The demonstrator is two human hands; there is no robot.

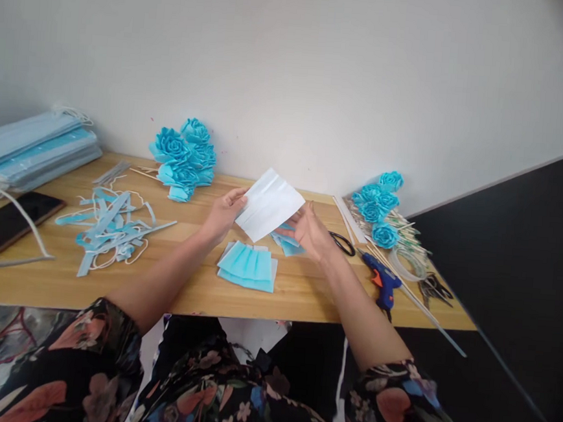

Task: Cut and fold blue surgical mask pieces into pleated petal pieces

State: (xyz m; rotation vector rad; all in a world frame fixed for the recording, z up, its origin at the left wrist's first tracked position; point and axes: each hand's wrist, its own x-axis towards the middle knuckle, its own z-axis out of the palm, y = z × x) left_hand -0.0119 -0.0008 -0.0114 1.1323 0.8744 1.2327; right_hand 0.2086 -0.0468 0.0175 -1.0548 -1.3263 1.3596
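Above the wooden table, a white sheet of mask fabric is held up at a tilt. My left hand pinches its left edge between thumb and fingers. At the sheet's right corner is my right hand, thumb by the edge and fingers reaching underneath, closed loosely on it. Below lies a small stack of pleated blue mask pieces. More blue mask pieces lie by my right fingers, partly hidden by the sheet and hand.
Blue fabric roses stand at the back left, others at the right. Cut strips and ear loops, a mask pile and a phone lie left. Right are scissors, a blue glue gun, pliers and sticks.
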